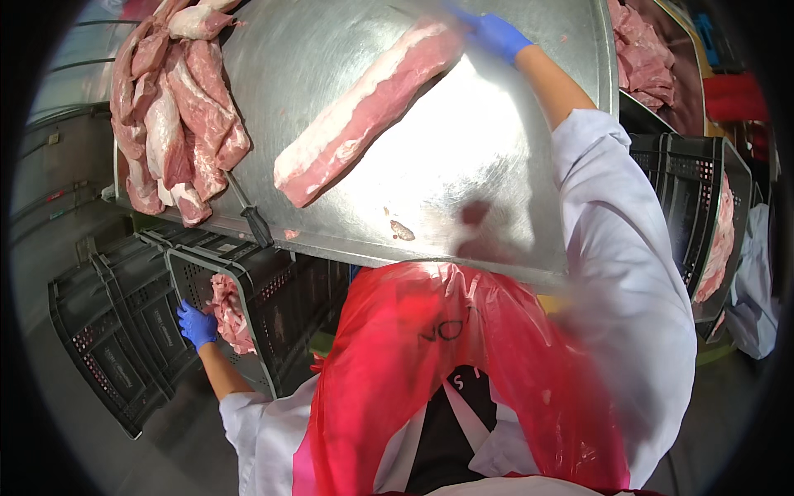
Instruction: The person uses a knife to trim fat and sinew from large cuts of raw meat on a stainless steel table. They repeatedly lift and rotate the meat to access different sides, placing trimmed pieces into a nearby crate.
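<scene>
A long pork loin with a pale fat side lies slantwise on the metal table. At its far end is my right hand, in a blue glove, with the fingers closed and blurred. A thin dark streak like a blade shows left of these fingers, but I cannot make out what they hold. Low on the left, my left hand, also gloved in blue, is open with its fingers apart at the rim of a dark crate. Beside its fingertips, meat trimmings lie in that crate.
Several pork pieces are heaped at the table's left edge. Near them, a black-handled tool with a thin metal shaft lies across the edge. On the right stand a bin of meat and another dark crate containing meat.
</scene>
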`<control>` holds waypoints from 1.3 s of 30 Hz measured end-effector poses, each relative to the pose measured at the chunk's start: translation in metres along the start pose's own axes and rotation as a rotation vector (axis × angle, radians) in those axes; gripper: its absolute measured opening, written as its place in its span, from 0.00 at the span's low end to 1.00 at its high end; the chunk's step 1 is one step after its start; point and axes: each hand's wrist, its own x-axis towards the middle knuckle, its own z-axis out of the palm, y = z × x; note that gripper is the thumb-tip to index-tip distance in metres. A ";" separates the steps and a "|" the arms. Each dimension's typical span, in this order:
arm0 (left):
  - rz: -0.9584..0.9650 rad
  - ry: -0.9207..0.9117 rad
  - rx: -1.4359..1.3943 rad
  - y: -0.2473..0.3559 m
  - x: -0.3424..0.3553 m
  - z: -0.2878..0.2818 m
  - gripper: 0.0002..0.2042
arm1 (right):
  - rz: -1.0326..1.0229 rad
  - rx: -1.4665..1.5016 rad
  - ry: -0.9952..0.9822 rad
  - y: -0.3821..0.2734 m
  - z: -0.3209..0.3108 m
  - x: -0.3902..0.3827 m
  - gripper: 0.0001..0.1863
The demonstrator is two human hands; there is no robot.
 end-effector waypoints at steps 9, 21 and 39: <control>0.970 0.174 -1.087 0.387 -0.006 -0.201 0.43 | 0.042 0.427 0.083 0.025 0.050 -0.030 0.40; 1.176 0.038 -0.837 0.485 -0.011 -0.246 0.44 | 0.163 0.743 0.069 -0.001 0.078 -0.046 0.39; 1.320 0.212 -0.964 0.482 -0.103 -0.317 0.28 | 0.326 0.907 0.308 0.008 0.106 -0.324 0.42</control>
